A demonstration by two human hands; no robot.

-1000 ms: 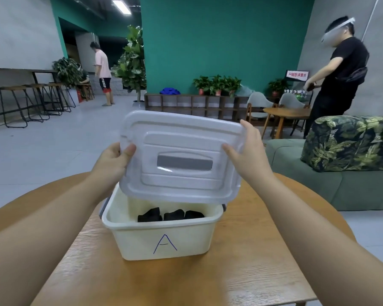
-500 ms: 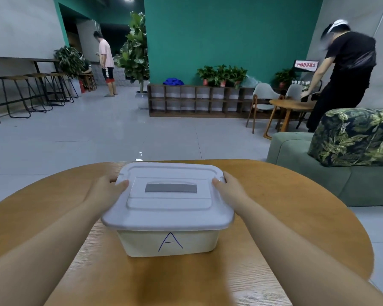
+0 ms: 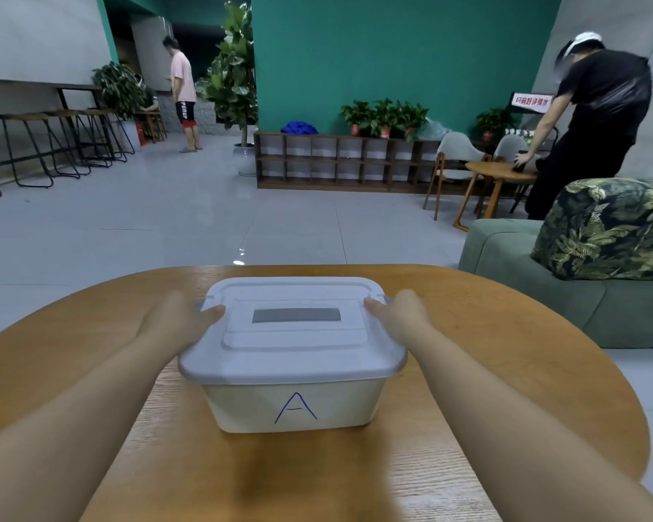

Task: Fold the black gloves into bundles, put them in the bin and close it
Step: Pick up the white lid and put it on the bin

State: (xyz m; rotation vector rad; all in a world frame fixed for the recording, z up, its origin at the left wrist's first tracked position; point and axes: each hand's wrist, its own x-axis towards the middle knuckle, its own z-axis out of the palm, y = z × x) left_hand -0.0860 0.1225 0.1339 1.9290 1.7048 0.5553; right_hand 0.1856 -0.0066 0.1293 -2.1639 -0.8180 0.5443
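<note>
A cream plastic bin (image 3: 291,406) marked with a blue letter A stands in the middle of the round wooden table (image 3: 506,371). Its pale grey lid (image 3: 293,333) lies flat on top and covers the inside, so the black gloves are hidden. My left hand (image 3: 174,320) grips the lid's left edge, thumb on top. My right hand (image 3: 400,314) grips the right edge the same way, by the grey side latch.
A green sofa (image 3: 543,295) with a leaf-print cushion (image 3: 611,227) stands right of the table. A person in black (image 3: 596,118) leans on a small table behind it. A low shelf (image 3: 340,160) and bar stools (image 3: 53,145) line the far side.
The lid, held tilted up above the open bin a second ago with the black gloves showing, has come down flat onto the bin. Both hands have stayed on its side edges.
</note>
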